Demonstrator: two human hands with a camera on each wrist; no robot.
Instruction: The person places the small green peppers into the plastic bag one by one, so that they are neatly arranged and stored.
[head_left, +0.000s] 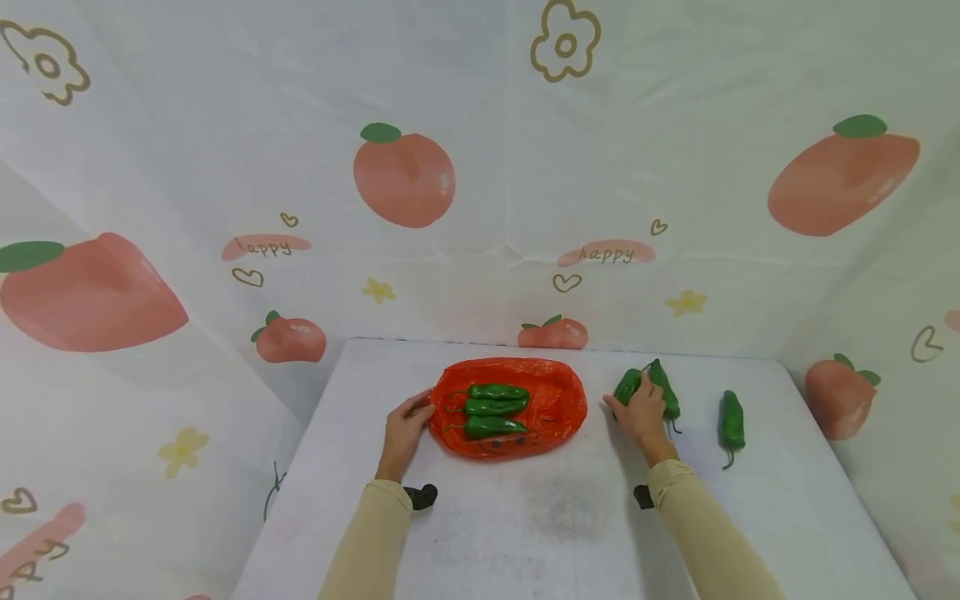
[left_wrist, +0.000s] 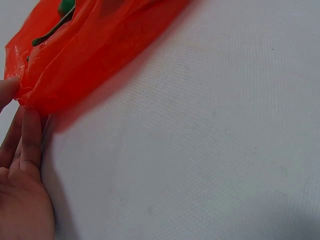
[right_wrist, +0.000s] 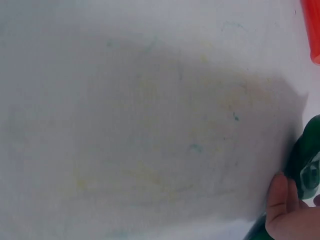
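A red plastic bag lies spread open on the table, with several green peppers in it, their stems to the left. My left hand pinches the bag's left rim. In the left wrist view the thumb and fingertips meet at the bag's gathered edge. To the right of the bag, my right hand grips a green pepper between thumb and fingers. Another pepper lies against the right side of that hand. The right wrist view shows fingers on the glossy pepper, partly cut off by the frame.
A single green pepper lies farther right on the white table, stem toward me. A printed cloth hangs behind the table and along both sides. Dark wrist-camera mounts stick out under the sleeves.
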